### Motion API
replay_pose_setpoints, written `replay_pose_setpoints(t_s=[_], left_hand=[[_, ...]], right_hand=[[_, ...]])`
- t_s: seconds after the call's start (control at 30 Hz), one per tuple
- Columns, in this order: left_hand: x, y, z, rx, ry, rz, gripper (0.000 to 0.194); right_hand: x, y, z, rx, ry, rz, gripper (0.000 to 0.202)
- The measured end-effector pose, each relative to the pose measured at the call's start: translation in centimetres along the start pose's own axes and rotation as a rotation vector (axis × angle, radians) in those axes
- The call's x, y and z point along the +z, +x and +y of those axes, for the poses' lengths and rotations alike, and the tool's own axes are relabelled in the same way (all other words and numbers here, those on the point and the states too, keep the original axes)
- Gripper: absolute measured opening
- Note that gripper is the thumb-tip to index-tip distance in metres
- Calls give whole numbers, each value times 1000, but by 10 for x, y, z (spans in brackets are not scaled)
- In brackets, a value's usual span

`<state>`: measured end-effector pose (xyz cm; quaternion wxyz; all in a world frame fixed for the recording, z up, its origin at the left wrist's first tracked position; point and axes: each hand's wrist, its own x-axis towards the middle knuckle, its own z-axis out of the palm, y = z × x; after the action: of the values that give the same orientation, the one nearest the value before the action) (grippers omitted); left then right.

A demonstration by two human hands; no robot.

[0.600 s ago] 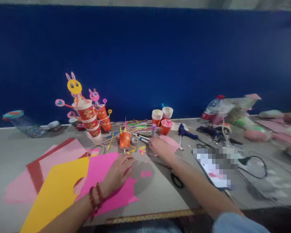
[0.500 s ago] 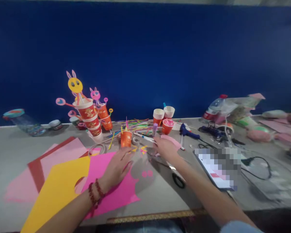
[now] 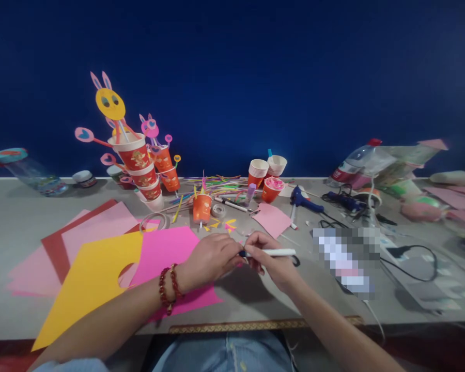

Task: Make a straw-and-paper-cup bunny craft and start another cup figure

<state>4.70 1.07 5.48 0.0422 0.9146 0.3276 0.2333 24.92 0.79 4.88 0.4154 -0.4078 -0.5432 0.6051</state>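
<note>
A white marker lies level in my right hand, pinched between thumb and fingers. Its dark end meets the fingertips of my left hand, which are closed on the marker's cap. Both hands meet above the table, just right of a bright pink sheet. A yellow sheet with a round cut-out lies under my left forearm. Behind my right hand a black scissor handle peeks out, the rest hidden.
Stacked red cup figures stand at the back left. An orange cup, a tape roll, another marker and a pink paper piece lie ahead. Rightward are a blue glue gun, a phone and cables.
My right hand has drawn back toward me with a white marker picked up from among the supplies. My left hand has moved right off the pink sheet to meet it. The view has shifted.
</note>
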Motion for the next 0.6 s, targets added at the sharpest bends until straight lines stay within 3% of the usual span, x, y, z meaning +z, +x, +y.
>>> replay_pose_setpoints(t_s=[0.1, 0.2, 0.33, 0.37, 0.43, 0.5, 0.6], left_hand=[[-4, -7, 9, -83, -29, -31, 38], [-10, -24, 10, -189, -35, -118, 41], [-17, -61, 0, -475, -122, -108, 45], [-16, -68, -2, -485, -123, -110, 46], [-9, -75, -4, -381, -108, -167, 42], [1, -74, -1, -174, -69, -204, 31], [15, -65, 4, 70, 39, -241, 14]], right_hand=[[17, 1, -1, -31, 24, -56, 41], [6, -6, -21, -85, 34, -30, 41], [-42, -20, -46, -308, 151, 444, 35], [-51, -22, -46, -295, 134, 462, 35], [-56, -22, -36, -105, 40, 296, 33], [-47, -17, -18, 52, -53, 96, 27], [-22, -3, 9, 26, -183, -73, 18]])
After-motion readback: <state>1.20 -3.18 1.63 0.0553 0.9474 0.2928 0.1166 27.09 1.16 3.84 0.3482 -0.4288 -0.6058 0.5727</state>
